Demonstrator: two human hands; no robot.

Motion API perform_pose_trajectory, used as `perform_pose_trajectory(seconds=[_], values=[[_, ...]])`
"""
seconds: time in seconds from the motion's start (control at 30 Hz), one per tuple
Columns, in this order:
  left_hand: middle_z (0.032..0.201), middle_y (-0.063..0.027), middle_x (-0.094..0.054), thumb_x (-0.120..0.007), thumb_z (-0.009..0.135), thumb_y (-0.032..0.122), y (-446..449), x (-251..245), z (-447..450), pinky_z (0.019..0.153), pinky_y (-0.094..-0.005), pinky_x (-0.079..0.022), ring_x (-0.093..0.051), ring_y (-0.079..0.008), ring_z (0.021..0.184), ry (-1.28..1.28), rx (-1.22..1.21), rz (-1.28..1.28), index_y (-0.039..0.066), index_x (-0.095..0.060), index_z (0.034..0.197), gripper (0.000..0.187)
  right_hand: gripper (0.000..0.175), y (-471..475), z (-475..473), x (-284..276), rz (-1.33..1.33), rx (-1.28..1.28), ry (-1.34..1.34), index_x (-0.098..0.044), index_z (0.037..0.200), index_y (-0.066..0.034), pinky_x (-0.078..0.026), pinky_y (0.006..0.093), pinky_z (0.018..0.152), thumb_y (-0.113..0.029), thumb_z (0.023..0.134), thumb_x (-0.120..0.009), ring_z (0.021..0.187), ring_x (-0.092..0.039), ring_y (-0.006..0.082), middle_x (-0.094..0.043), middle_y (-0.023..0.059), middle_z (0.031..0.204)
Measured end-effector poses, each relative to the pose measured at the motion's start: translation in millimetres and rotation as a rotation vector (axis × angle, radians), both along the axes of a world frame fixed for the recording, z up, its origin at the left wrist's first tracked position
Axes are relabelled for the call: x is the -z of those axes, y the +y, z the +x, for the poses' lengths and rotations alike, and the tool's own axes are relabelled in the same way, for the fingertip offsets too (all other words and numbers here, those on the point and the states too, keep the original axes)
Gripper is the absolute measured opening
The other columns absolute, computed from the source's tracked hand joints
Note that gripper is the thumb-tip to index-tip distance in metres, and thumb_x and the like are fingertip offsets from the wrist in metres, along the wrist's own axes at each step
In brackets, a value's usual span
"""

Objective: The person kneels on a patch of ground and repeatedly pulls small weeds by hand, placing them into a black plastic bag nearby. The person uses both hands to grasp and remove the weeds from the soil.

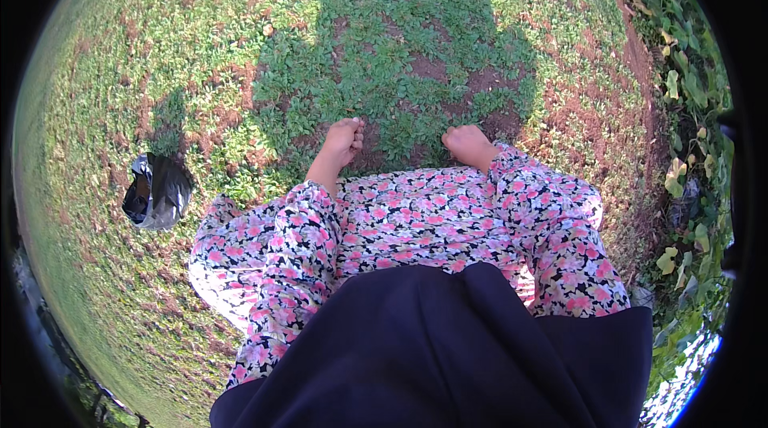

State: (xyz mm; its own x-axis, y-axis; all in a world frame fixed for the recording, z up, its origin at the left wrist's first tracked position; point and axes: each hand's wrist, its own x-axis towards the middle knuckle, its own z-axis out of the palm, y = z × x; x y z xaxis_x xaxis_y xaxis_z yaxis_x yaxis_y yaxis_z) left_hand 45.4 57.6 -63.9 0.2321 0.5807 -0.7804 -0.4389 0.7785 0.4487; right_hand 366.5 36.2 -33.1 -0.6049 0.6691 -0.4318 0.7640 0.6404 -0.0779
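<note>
Low green plants (399, 119) and patches of bare brown soil cover the shaded ground in front of my lap. My left hand (346, 139) is just above this growth, its fingers curled in and the thumb on top; I see nothing sticking out of it. To its right, my right hand (468, 144) reaches down by the plants, back of the hand upward. Its fingertips are hidden, so whether it grips anything is unclear. Both hands are close to the hem of my floral garment (420, 212), a forearm's width or more apart.
A black plastic bag (159, 191) stands on the ground at my left, its mouth partly open. Leafy vines (690, 86) grow along the right side, beyond a strip of bare soil (639, 62). Dark cloth (432, 344) hides the lower middle of the view.
</note>
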Motion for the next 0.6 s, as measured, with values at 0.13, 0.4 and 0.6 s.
perform_pose_trajectory(seconds=[0.13,0.4,0.6], values=[[0.074,0.0015,-0.049,-0.048,0.104,0.017,-2,3,-7,0.045,-0.0206,-0.038,-0.043,-0.0074,0.058,-0.04,-0.057,-0.024,0.003,-0.055,0.098,0.016,0.012,11,-4,-7,-0.026,-0.076,-0.025,-0.066,0.088,-0.0061,-0.056,0.044,0.069,-0.016,0.081,-0.066,0.081,-0.069,0.0337,-0.068,0.0124,0.087],[0.087,-0.0034,-0.06,-0.047,0.103,0.014,-16,5,-10,0.052,-0.0227,-0.047,-0.055,-0.0114,0.068,0.047,0.039,-0.033,0.001,-0.058,0.111,0.019,0.011,37,-76,-33,-0.095,0.292,0.64,-0.061,0.086,-0.0047,-0.049,0.0469,0.071,-0.013,0.083,-0.067,0.083,-0.063,0.0361,-0.062,0.0129,0.083],[0.087,-0.0032,-0.06,-0.048,0.104,0.029,-18,4,-5,0.054,-0.0248,-0.047,-0.056,-0.0109,0.069,-0.094,0.009,-0.106,0.007,-0.058,0.102,0.025,0.009,18,-149,-28,0.064,0.016,0.676,-0.063,0.085,-0.008,-0.053,0.0421,0.073,-0.014,0.082,-0.069,0.091,-0.063,0.0291,-0.062,0.0076,0.092]])
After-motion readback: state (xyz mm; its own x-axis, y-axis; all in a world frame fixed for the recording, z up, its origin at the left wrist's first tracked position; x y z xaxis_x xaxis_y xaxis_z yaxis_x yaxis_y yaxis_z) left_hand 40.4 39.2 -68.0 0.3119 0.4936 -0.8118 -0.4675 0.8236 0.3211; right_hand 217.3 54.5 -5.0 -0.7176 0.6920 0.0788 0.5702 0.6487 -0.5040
